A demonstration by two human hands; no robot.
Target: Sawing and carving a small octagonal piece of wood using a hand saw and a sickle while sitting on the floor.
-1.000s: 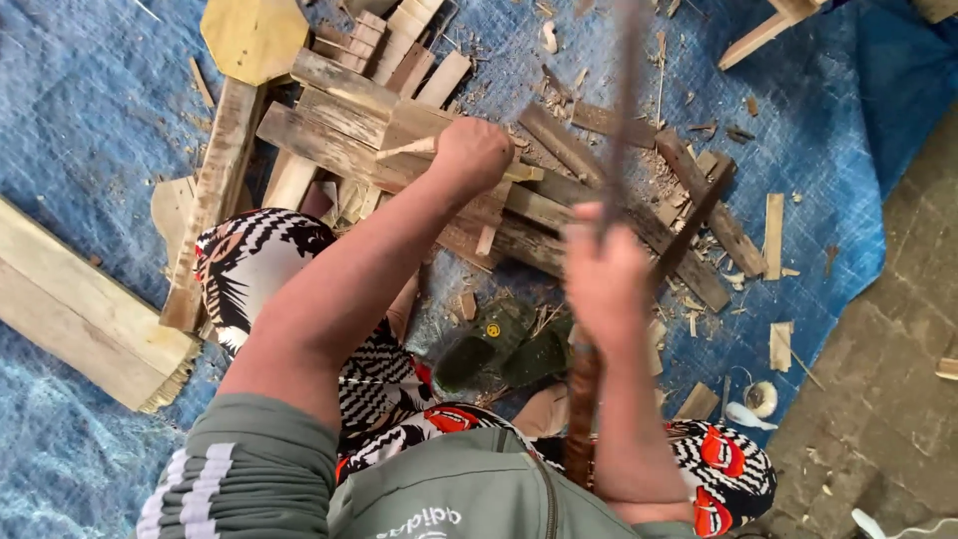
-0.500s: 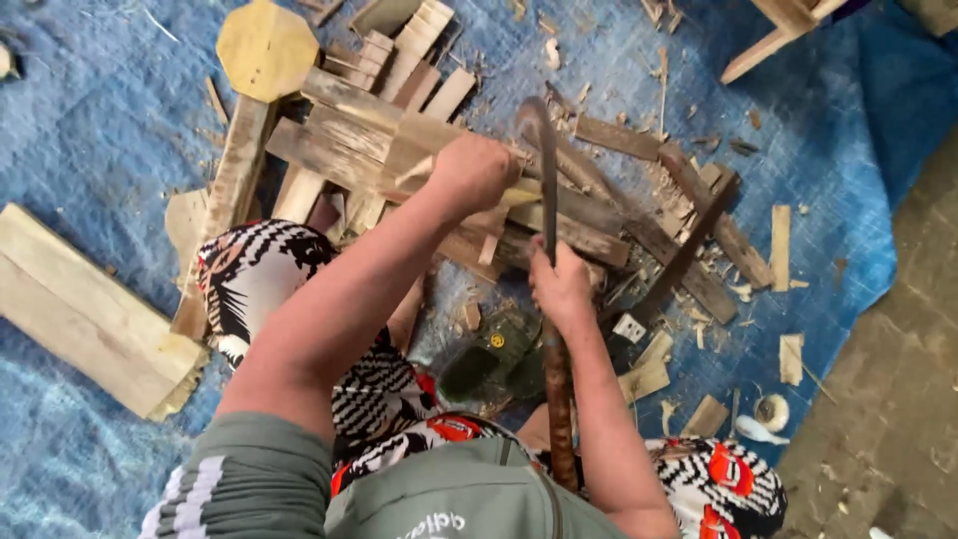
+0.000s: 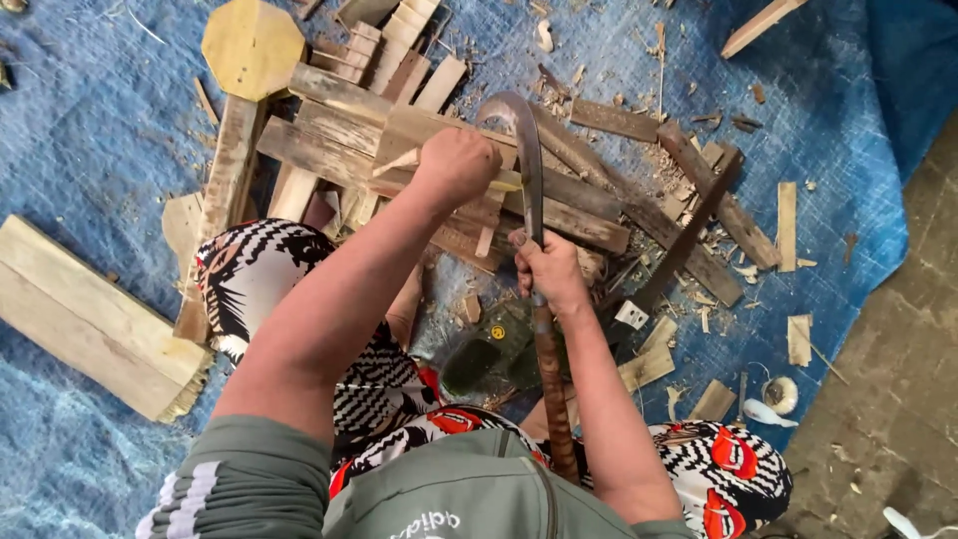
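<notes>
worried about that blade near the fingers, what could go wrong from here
1. The left hand grips the wood strip right beside the curved blade; a slip could likely cut the fingers.
2. The right hand holds the long handle close above the patterned knees, so a glancing stroke might swing toward the legs.
3. Loose offcuts litter the blue tarp; the wood pile may shift underneath.

Rough ground-level woodworking spot, likely outdoor yard. Crumpled blue plastic tarp spread as work floor beside bare grey concrete ground. Weathered grey-brown wooden slats heaped on tarp, pale wood chips and splinters scattered everywhere, thick pale timber plank at left.
</notes>
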